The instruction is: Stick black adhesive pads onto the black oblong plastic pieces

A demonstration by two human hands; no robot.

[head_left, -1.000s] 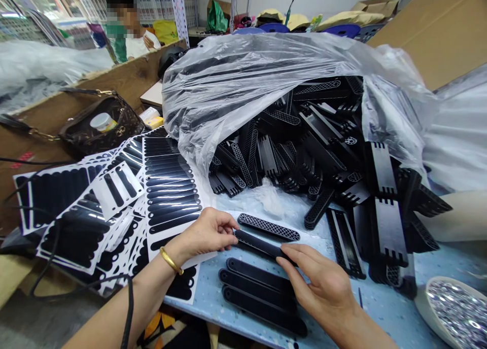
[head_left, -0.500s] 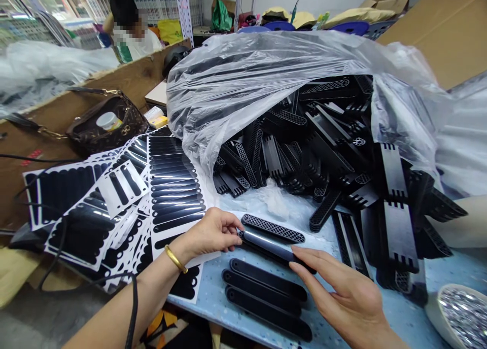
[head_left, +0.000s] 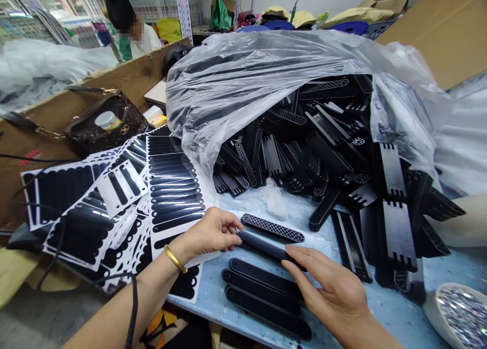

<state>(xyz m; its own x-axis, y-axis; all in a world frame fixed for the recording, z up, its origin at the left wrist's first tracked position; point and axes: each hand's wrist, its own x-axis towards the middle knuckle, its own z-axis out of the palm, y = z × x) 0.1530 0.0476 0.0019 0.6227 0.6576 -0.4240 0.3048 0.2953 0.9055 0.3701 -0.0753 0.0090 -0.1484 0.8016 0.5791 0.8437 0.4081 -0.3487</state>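
A long black strip (head_left: 262, 246) lies slanted between my two hands over the blue table. My left hand (head_left: 219, 231), with a gold bangle at the wrist, pinches its left end. The thumb and fingers of my right hand (head_left: 323, 278) are around its right part. Just behind it rests a black piece with a lattice face (head_left: 272, 228). Three smooth black pieces (head_left: 262, 293) lie side by side in front, partly under my right hand. Left of my left hand are sheets of glossy black stickers (head_left: 175, 186).
A plastic bag (head_left: 236, 75) spills many black parts (head_left: 304, 141) across the back and right. A white bowl (head_left: 437, 308) of small shiny pieces stands at the lower right. A handbag (head_left: 106, 123) and a person (head_left: 142, 37) are at the left.
My right hand has moved left along the black strip. The shiny film-like gleam on the strip has gone, and its surface now looks matte. My left hand has stayed in place.
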